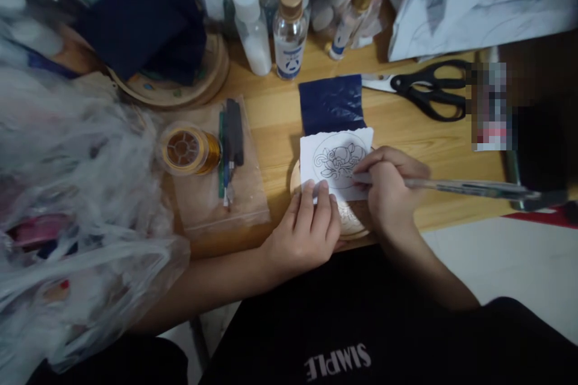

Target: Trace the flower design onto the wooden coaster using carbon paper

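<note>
A small white paper point(311, 156) with a black line drawing of flowers inside an oval lies over a round wooden piece point(295, 180). My left hand point(311, 222) rests on the paper's lower left edge, fingers stretched out flat. In my right hand point(391, 192) is a clear-barrelled pen point(469, 187), its tip end at the right part of the drawing. The exact contact of the tip is hidden by my fingers. Behind the paper, and partly beneath it, is a dark blue sheet point(332, 102). Pale line work shows on the round piece below the paper.
Black-handled scissors point(424, 90) lie behind my right hand. Several bottles, including a clear one with a tan cap point(290, 30), stand at the back. To the left are a gold thread spool point(189, 149), a zip bag point(248, 192) with slim tools on it, and a large plastic bag point(90, 192).
</note>
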